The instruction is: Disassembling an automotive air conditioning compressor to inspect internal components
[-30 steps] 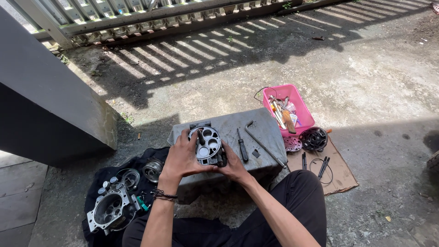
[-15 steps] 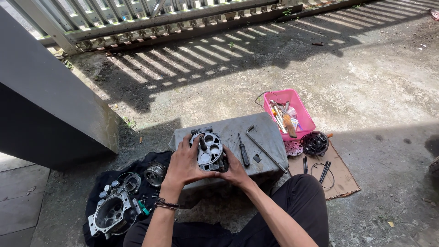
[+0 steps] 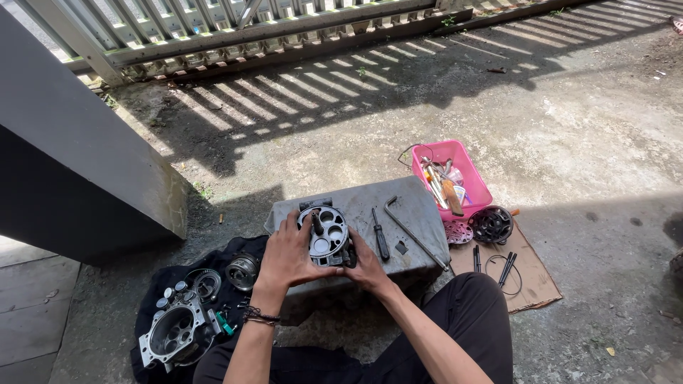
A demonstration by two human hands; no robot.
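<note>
We sat on rough concrete ground (image 3: 583, 149) outdoors, half in shade, our black-trousered knee (image 3: 469, 313) nearest the camera. Just ahead stood a low grey block (image 3: 420, 206) that served as our bench. On its near edge we held a round metal housing with bored holes (image 3: 326, 231). Our left hand (image 3: 288, 256) clasped its left side, fingers curled and closed on the rim, the thumb laid over the face. Our right hand (image 3: 366, 263) gripped its lower right side, fingers wrapped under it and mostly hidden, so we could not tell their exact spread.

On the block beside the housing lay a dark-handled screwdriver (image 3: 380, 235) and a bent steel wrench (image 3: 413, 231).

To our left a black cloth (image 3: 153, 284) held a cast metal casing (image 3: 174, 334) and several rings and small parts. To our right a sheet of cardboard (image 3: 533, 284) carried a dark finned disc (image 3: 492, 225), a perforated plate (image 3: 458, 232) and slim black tools (image 3: 506, 267).

Beyond it a pink plastic tray (image 3: 455, 153) held hand tools, one with a wooden handle.

Farther off, a grey wall (image 3: 78, 163) rose at the left, and a slatted metal gate (image 3: 235, 28) threw striped shadows across the ground.
</note>
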